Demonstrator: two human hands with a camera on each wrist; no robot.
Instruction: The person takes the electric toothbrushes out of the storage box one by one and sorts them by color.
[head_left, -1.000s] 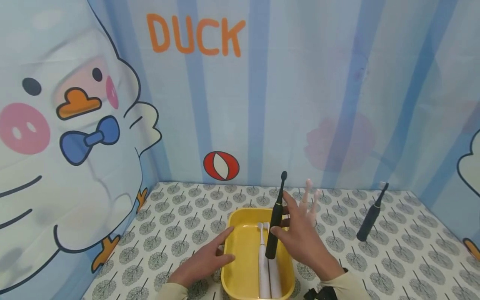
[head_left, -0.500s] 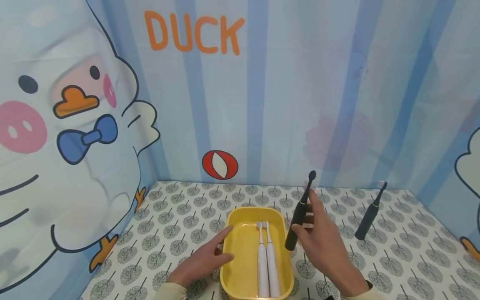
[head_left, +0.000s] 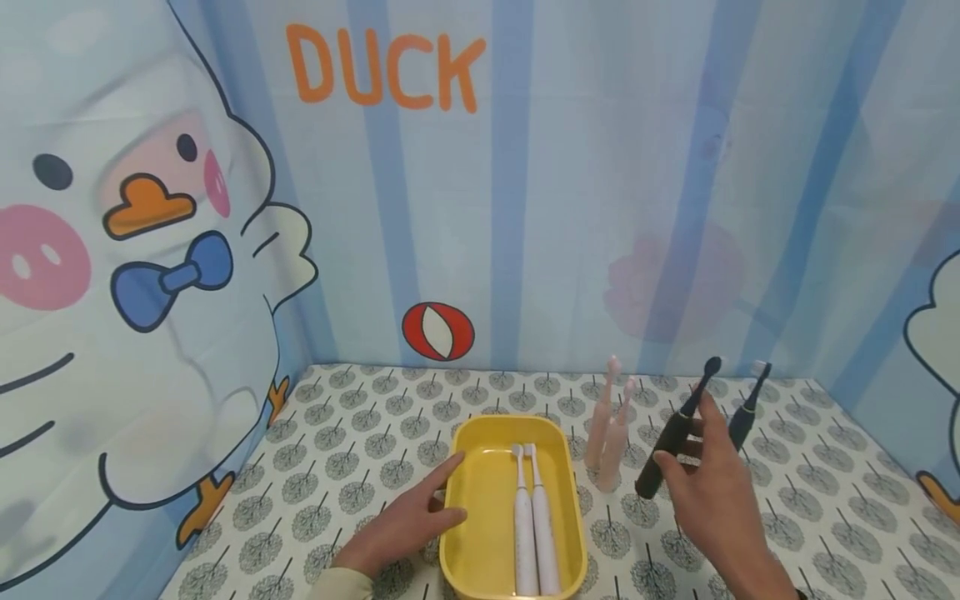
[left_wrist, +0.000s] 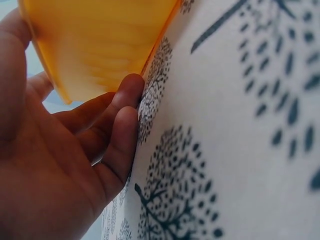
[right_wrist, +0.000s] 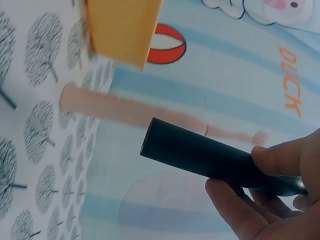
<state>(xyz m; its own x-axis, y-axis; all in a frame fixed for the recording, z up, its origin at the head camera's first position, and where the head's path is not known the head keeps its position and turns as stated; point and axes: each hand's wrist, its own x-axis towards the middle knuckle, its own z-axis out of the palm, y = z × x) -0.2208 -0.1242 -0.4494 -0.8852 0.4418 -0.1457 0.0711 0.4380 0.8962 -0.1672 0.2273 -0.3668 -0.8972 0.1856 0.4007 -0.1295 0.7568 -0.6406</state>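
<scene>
My right hand (head_left: 712,492) holds a black electric toothbrush (head_left: 666,446), pinched between thumb and fingers with its head up. In the right wrist view, the handle of that black toothbrush (right_wrist: 195,155) points away from the fingers, its lower end above the patterned cloth. Behind the hand stands a second black toothbrush (head_left: 742,421), partly hidden. My left hand (head_left: 408,521) rests against the left rim of a yellow tray (head_left: 480,423), thumb and forefinger at the edge. Its other fingers lie loosely bent by the tray wall in the left wrist view. Two white electric toothbrushes (head_left: 527,533) lie side by side inside.
Two pale pink electric toothbrushes (head_left: 611,450) stand upright between the tray and my right hand. A tree-patterned cloth (head_left: 360,450) covers the table. At the back hangs a blue striped curtain (head_left: 555,208) with a printed duck and letters.
My right hand has carried the black toothbrush from over the tray rightward past the pink toothbrushes, toward the other black one. My left hand has stayed at the tray rim.
</scene>
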